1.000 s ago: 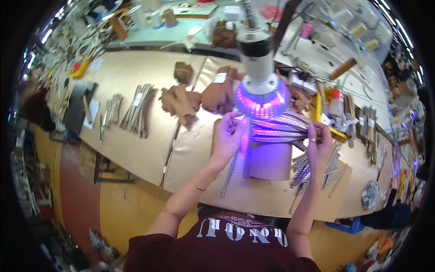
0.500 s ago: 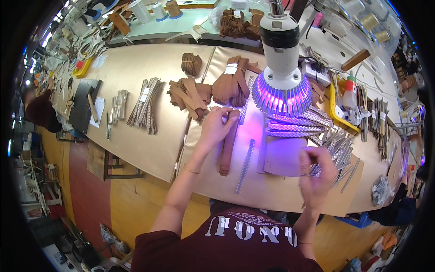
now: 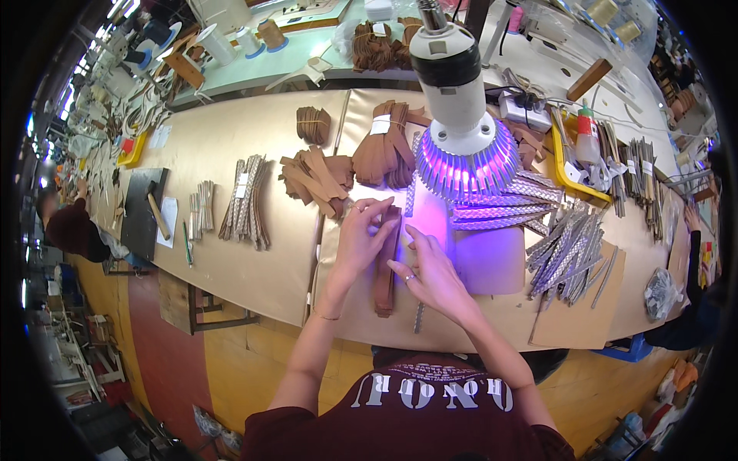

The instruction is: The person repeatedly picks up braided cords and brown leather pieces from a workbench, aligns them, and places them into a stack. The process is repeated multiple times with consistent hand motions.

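My left hand (image 3: 361, 240) is at the upper end of a narrow stack of brown strips (image 3: 384, 288), its thumb and fingers closed about that end. Just to the right, my right hand (image 3: 434, 278) hovers with thumb and forefinger apart, holding nothing that I can see. Beneath it runs a thin silver patterned strip (image 3: 418, 316), mostly covered by the hand. Another silver braided strip (image 3: 412, 192) lies farther back, beside the lamp. The lamp (image 3: 467, 157) shines purple light on the table right of my hands.
Beyond my left hand lie loose brown strips (image 3: 315, 180) and a banded brown bundle (image 3: 382, 157). Silver braided strips (image 3: 569, 250) are heaped at right on cardboard (image 3: 580, 319). A yellow tray (image 3: 566, 173) stands behind them. Leftward are tied strip bundles (image 3: 244, 203) and a hammer (image 3: 158, 215) on a black board.
My right hand has swung left from the silver heap to beside the brown stack, and its fingers have spread. My left hand stays at the stack's upper end. The whole view has shifted slightly.
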{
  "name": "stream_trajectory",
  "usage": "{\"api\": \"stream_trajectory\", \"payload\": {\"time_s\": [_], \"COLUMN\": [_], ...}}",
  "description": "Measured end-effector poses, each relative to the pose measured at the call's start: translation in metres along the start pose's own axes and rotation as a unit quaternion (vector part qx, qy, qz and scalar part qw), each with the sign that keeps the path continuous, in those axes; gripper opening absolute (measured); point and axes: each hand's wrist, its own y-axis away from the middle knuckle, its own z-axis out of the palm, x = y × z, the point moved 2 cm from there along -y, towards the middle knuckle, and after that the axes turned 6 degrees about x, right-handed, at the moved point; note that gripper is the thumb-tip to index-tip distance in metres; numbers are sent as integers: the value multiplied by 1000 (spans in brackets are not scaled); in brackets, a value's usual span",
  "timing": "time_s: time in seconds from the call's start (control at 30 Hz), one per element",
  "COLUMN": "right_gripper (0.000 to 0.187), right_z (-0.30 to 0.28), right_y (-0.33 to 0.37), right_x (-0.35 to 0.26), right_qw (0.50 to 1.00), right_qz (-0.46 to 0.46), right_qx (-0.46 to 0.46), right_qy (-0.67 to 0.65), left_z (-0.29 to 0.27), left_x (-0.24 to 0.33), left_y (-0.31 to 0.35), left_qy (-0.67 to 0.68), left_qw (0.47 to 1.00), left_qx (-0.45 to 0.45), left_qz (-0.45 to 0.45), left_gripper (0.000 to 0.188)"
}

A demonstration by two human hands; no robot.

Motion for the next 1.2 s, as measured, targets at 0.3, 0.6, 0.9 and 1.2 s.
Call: {"api": "stream_trajectory", "payload": {"time_s": [0.3,0.6,0.9,1.2], "right_gripper": [59,42,36,30], "right_z": [14,12,20,-15], "right_y": [-11,-3,3,31], "right_x": [11,-3,1,-25], "right_qw": [999,1000,995,976], "right_qz": [30,-22,-47,-114], "right_qx": [-19,22,-92,5], "right_qy": [-33,0,9,-185], "left_z": [-9,-70,-131,-144], "left_x": [2,20,46,135], "left_y": [25,58,91,74], "left_qy": [-57,75,82,237], "left_qw": [991,987,974,928], "left_qx": [23,-125,-208,-178], "left_qz": [121,-64,-42,225], "left_gripper": [22,9,9,9]}}
